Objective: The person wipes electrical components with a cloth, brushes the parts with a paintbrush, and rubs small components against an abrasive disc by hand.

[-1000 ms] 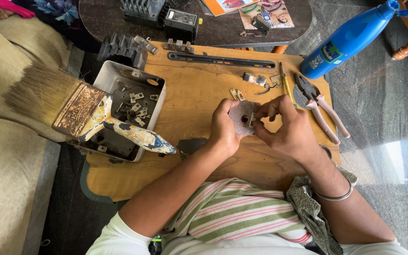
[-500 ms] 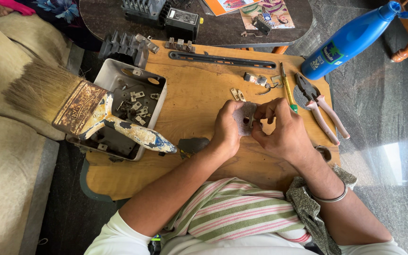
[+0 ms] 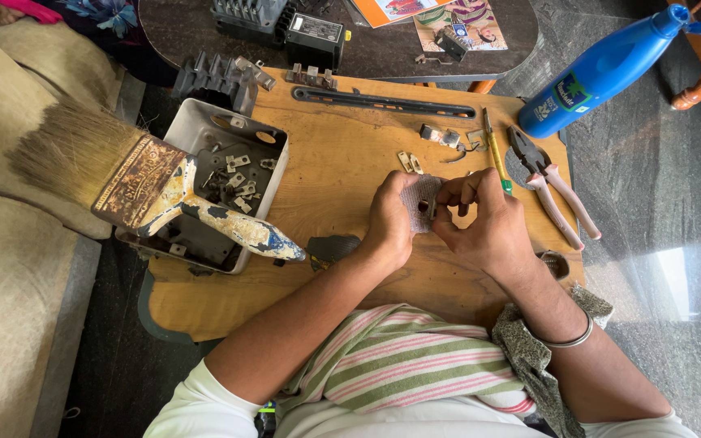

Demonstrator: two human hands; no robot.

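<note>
Small metal part [image 3: 427, 208] with abrasive cloth [image 3: 417, 197]: above table [image 3: 334, 174] centre, pinched by left hand [image 3: 389, 217] and right hand [image 3: 480, 221]. Risk: slipping, dropping among loose parts.

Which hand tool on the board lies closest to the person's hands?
The green-handled screwdriver: its tip end lies right beside the right hand. The pliers lie farther right; the paintbrush rests across the tray at left.
</note>
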